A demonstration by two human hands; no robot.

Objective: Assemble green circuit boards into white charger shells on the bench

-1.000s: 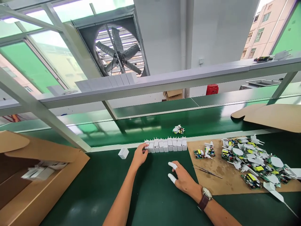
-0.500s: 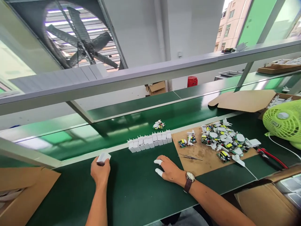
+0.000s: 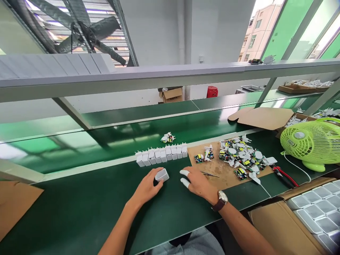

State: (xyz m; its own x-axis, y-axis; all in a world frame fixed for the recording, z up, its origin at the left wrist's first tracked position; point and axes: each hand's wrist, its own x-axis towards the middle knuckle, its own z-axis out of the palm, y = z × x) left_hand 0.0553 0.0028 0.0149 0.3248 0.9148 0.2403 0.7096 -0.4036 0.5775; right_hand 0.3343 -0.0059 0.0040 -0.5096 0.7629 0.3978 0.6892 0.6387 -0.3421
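My left hand [image 3: 149, 185] grips a small white plastic housing [image 3: 162, 175] between thumb and fingers, just above or on the green tabletop. To its right, my right hand [image 3: 196, 181] rests with fingers apart and nothing in them; two fingertips wear white covers. Behind both hands stands a row of white housings [image 3: 162, 154] with small prongs on top. Tweezers [image 3: 209, 174] lie on a brown board [image 3: 220, 181] beyond my right hand. On that board are a pile of circuit boards with white parts [image 3: 240, 154] and a few loose circuit boards [image 3: 199, 158].
A green fan [image 3: 308, 141] and red-handled pliers [image 3: 285, 176] are at the right. A carton of white housings [image 3: 313, 209] stands at the lower right. One circuit board assembly [image 3: 168, 137] lies on the green strip behind the row. Cardboard [image 3: 18, 205] juts in at left.
My left hand has moved right with the white housing, close to my right hand. The housing now lies tilted lower. The view has turned slightly; my right hand stays open.
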